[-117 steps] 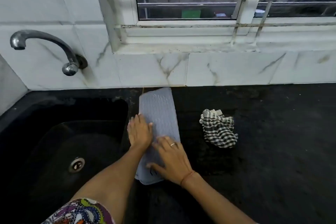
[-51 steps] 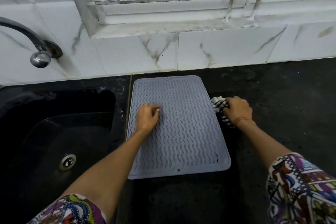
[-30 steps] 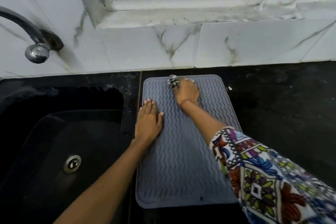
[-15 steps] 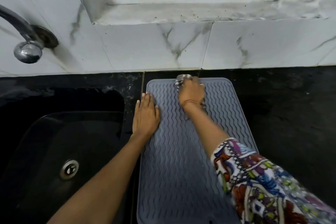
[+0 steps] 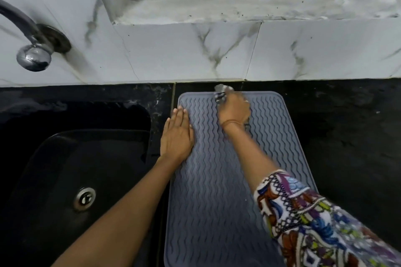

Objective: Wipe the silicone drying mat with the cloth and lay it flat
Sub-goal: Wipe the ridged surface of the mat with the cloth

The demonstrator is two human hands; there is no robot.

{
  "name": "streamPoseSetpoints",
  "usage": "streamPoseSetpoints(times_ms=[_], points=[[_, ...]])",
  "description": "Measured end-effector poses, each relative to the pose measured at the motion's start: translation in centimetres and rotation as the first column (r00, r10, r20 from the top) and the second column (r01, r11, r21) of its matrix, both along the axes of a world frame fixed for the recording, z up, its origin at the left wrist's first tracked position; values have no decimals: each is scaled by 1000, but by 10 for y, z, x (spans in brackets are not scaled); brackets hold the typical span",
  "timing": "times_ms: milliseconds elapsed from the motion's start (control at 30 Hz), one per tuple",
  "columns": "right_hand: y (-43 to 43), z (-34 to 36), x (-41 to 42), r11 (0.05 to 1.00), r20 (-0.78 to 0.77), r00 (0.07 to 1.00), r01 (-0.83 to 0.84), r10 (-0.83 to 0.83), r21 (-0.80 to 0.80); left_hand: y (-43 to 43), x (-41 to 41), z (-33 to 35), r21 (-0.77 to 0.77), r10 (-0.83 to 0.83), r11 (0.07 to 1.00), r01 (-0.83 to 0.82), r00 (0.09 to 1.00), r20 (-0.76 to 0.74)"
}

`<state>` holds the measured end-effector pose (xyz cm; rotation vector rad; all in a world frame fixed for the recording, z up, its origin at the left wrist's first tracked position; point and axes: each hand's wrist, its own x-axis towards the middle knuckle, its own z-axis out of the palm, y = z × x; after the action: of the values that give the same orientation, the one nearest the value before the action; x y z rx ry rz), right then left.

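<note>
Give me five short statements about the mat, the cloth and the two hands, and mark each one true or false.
1. The mat lies unrolled on the black counter. True.
2. The right hand holds the cloth near the mat's far edge. True.
3. The left hand is closed in a fist on the mat's right side. False: it lies flat with its fingers straight, on the mat's left edge beside the sink.
4. The cloth lies loose on the counter right of the mat. False: it is bunched in the right hand, on the mat.
5. The mat sits inside the sink. False: it lies on the counter, right of the sink.
</note>
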<state>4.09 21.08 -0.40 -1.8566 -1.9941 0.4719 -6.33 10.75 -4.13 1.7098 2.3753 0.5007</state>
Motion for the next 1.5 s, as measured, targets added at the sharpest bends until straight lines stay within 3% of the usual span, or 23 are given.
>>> streamPoseSetpoints(times_ms=[100,167,233,300,333,400,500,567,633,700,800,933,1033,1133,1167,1267,1333,1400,1500], points=[[-29,7,-47,961,-183,952,-263,244,-84,4,-3,5,34,-6,999,5,1000,9],[-31,10,-49,884,-141,885,-458,444,-90,5,-5,7,64,-3,998,3,1000,9],[-14,12,-26,865,11,865,-502,502,-18,3,-5,8,94,14,995,-15,1000,8],[9,8,16,925,177,921,-367,347,101,2,-2,8,108,17,994,-19,1000,22],[21,5,41,960,187,958,-243,216,141,2,-1,6,95,8,995,-11,1000,28],[34,2,74,989,117,993,-1,-17,150,5,-2,3,45,-22,999,21,1000,17],[21,-1,37,988,-5,988,154,-153,28,8,-3,0,-4,-54,999,54,999,-6],[-1,1,-8,1000,-106,994,25,-26,-13,8,-4,0,-9,-59,998,58,998,-11],[-23,-1,-30,963,-59,961,-269,270,17,8,-6,-1,-12,-59,998,58,998,-15],[-16,2,-14,905,10,906,-422,422,57,7,-6,-1,-3,-62,998,62,998,-10],[22,-1,49,954,163,959,-259,234,154,5,-5,0,1,-58,998,58,998,-3],[40,-4,89,972,25,975,218,-221,93,6,-3,0,10,-39,999,39,999,-6],[10,-3,28,988,-108,984,147,-142,40,7,-4,-1,14,-42,999,42,999,-6],[-19,-3,-2,964,-66,964,-253,259,85,7,-6,-1,18,-41,999,41,999,-14],[-13,-1,6,945,-40,949,-306,312,110,7,-7,-1,20,-43,999,43,999,-15],[24,4,63,979,80,988,-140,129,151,6,-5,0,16,-40,999,40,999,-2],[42,5,106,984,62,990,118,-127,133,6,-4,1,29,-40,999,40,999,1],[44,3,114,957,17,960,276,-279,90,6,-3,1,34,-41,999,41,999,-1],[25,-2,64,961,-104,958,273,-267,50,6,-2,1,34,-37,999,37,999,-1]])
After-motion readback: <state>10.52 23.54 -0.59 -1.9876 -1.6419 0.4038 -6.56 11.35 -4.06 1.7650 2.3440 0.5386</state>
